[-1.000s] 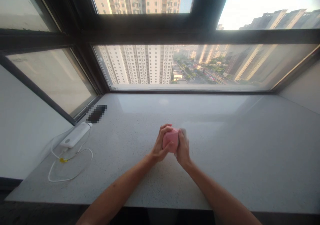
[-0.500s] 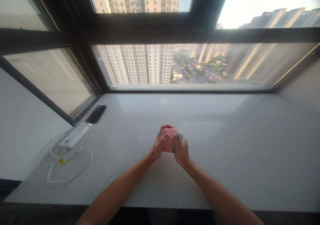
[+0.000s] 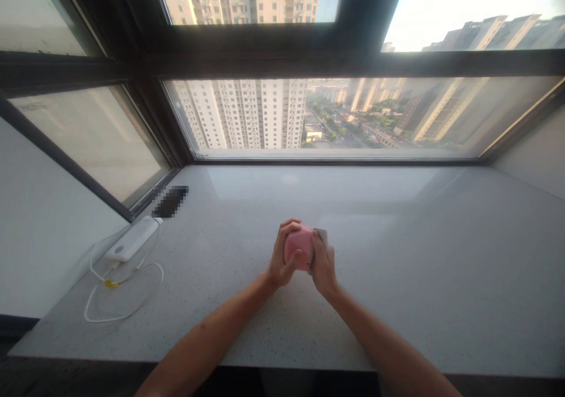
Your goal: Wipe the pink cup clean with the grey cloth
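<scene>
A small pink box-like thing with rounded corners (image 3: 296,244) is held in front of me, over the middle of the sill; its exact kind does not show. My left hand (image 3: 283,259) wraps its left side, fingers over the top and thumb across the near face. On its right side, my right hand (image 3: 323,264) is closed round a folded pale grey cloth (image 3: 323,236) and presses it against the pink thing. Part of the cloth sticks up above the right fingers. The hands hide both sides of the pink thing.
The speckled white sill (image 3: 212,256) runs to the dark window frame (image 3: 282,162). At the left lie a white power strip or adapter (image 3: 133,238), a looped white cable (image 3: 123,316) with a yellow tie (image 3: 110,283), and a blurred-out dark object (image 3: 171,202).
The pink thing has turned a little in my hands. My left thumb has slid lower on it, and my right hand with the cloth has shifted round to its right side.
</scene>
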Available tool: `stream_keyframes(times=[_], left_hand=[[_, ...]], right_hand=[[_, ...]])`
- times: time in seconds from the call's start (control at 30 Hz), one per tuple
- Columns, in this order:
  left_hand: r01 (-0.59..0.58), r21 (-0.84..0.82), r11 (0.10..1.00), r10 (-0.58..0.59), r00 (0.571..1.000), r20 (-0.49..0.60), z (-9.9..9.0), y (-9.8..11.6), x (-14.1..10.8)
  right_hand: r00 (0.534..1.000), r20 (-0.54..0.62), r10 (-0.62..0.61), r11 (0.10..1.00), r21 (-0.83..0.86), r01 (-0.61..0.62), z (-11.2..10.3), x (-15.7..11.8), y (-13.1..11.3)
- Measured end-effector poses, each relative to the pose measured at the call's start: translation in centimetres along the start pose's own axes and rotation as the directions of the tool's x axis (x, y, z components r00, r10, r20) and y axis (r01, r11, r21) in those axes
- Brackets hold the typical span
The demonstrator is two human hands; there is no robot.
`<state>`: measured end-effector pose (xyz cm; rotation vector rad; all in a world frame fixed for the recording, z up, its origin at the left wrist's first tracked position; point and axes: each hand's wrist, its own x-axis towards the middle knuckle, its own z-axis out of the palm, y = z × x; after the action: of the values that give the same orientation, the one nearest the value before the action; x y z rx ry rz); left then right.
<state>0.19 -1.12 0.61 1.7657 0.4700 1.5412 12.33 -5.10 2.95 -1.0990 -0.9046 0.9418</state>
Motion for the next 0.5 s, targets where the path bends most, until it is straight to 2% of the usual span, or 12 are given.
stream_keyframes(times=[0.07,0.1,0.17,0.23,0.27,0.33,0.43,0.5], left_hand=[[-0.118,0.111,0.987,0.116,0.993,0.02,-0.17,-0.21,0.03],[-0.113,0.096,0.989,0.111,0.994,0.025,-0.21,-0.21,0.07],[0.028,-0.052,0.998,-0.027,0.999,0.024,-0.14,-0.01,0.13],[0.194,-0.197,0.961,-0.188,0.981,0.049,0.02,0.24,0.15],[0.23,-0.217,0.949,-0.225,0.973,0.048,0.07,0.3,0.13],[0.17,-0.126,0.977,-0.169,0.985,0.016,0.05,0.24,0.08],[-0.015,0.07,0.997,0.014,1.0,0.006,-0.16,0.02,0.07],[0.022,0.028,0.999,-0.022,1.0,0.003,-0.19,0.09,0.12]], right_hand=[[0.997,-0.061,0.05,0.997,0.069,-0.046,0.29,0.01,-0.23],[0.997,-0.059,0.043,0.997,0.066,-0.039,0.28,0.0,-0.23],[0.999,0.015,-0.029,0.999,-0.014,0.029,-0.06,-0.01,0.05],[0.988,0.113,-0.108,0.988,-0.095,0.119,-0.51,0.05,0.44],[0.985,0.125,-0.118,0.985,-0.109,0.132,-0.63,0.11,0.58],[0.997,0.054,-0.057,0.995,-0.074,0.061,-0.47,0.23,0.62],[0.995,-0.073,0.062,0.997,0.053,-0.058,0.23,0.29,0.34],[0.998,-0.059,0.034,0.999,0.04,-0.032,0.33,0.22,0.29]])
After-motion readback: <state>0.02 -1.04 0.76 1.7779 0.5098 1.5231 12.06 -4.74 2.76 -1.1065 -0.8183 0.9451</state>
